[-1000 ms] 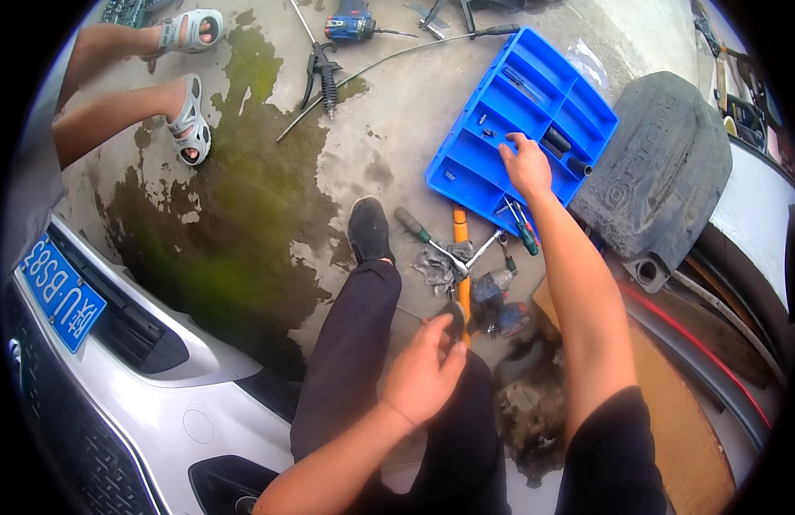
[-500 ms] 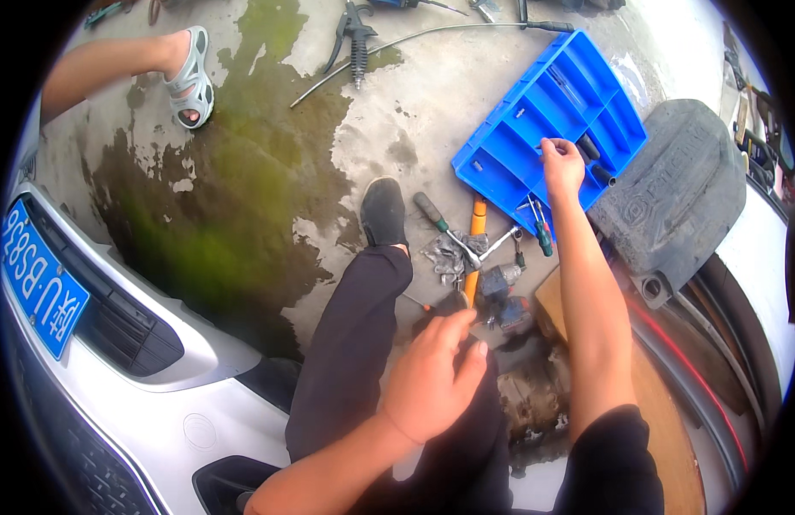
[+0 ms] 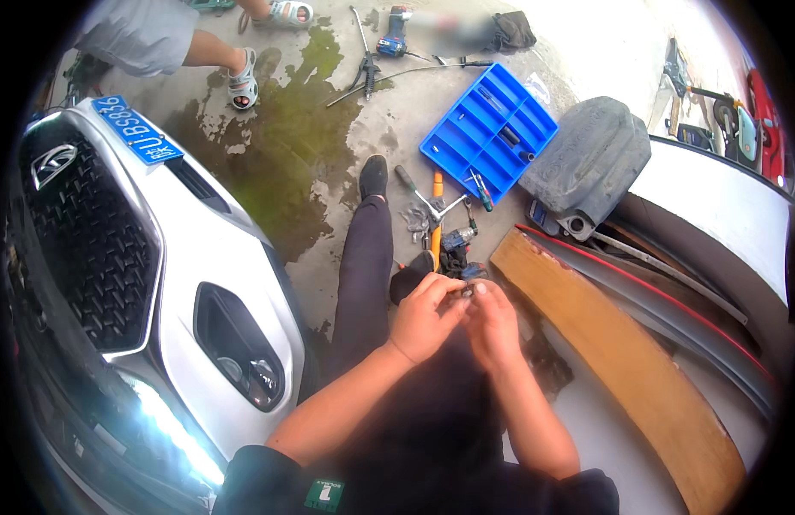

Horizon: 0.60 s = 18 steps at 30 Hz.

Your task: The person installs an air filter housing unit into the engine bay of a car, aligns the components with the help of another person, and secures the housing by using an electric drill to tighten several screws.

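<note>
My left hand [image 3: 419,318] and my right hand [image 3: 492,326] meet low in the centre, fingertips pinched on a small dark part [image 3: 466,290], mostly hidden by the fingers. Just beyond them lie an orange bar [image 3: 436,184], a spanner-like tool with green grip [image 3: 404,178], a crumpled grey glove or rag [image 3: 414,221] and a power tool [image 3: 456,240]. A blue divided tray [image 3: 473,118] farther forward holds small parts, dark sockets [image 3: 510,136] and screwdrivers [image 3: 480,187].
A white car front [image 3: 183,240] stands left. Another person's legs [image 3: 213,53] are at top left. A drill [image 3: 391,39] and air gun [image 3: 367,73] lie beyond puddled ground [image 3: 277,189]. A dark engine cover [image 3: 599,154], a wooden board [image 3: 616,369] and long panels [image 3: 689,326] lie right.
My right hand has left the blue tray and come back beside my left hand at the small part. The view has widened toward the car and my body.
</note>
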Tool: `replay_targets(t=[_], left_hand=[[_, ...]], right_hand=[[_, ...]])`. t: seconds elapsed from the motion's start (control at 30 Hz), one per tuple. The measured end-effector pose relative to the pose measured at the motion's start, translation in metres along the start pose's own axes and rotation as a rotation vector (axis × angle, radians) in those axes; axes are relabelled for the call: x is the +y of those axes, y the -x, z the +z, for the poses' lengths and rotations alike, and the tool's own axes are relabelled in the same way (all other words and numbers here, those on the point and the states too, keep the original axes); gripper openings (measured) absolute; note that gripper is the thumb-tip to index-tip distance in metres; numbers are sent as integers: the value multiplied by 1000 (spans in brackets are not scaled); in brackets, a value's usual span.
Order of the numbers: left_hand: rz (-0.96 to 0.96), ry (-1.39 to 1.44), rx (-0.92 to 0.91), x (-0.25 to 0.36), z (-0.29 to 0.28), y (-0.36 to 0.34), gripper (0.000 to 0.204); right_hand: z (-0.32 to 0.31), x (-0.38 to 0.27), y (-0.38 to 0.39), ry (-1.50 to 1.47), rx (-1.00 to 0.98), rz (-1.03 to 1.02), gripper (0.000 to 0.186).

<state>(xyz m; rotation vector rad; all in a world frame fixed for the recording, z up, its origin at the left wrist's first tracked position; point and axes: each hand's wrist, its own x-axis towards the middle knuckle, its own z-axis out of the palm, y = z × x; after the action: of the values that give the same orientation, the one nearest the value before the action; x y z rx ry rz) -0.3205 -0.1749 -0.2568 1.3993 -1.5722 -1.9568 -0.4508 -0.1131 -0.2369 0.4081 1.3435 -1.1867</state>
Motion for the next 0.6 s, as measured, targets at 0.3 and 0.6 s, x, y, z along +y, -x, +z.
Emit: replay_targets(t=[0.3,0.6], left_hand=[[269,71,249,172,-79,201,18],[284,41,532,158,-133,343,22]], right_hand=[[91,-20,216,191,-441,-54,27],[152,85,322,432,-550,-273,25]])
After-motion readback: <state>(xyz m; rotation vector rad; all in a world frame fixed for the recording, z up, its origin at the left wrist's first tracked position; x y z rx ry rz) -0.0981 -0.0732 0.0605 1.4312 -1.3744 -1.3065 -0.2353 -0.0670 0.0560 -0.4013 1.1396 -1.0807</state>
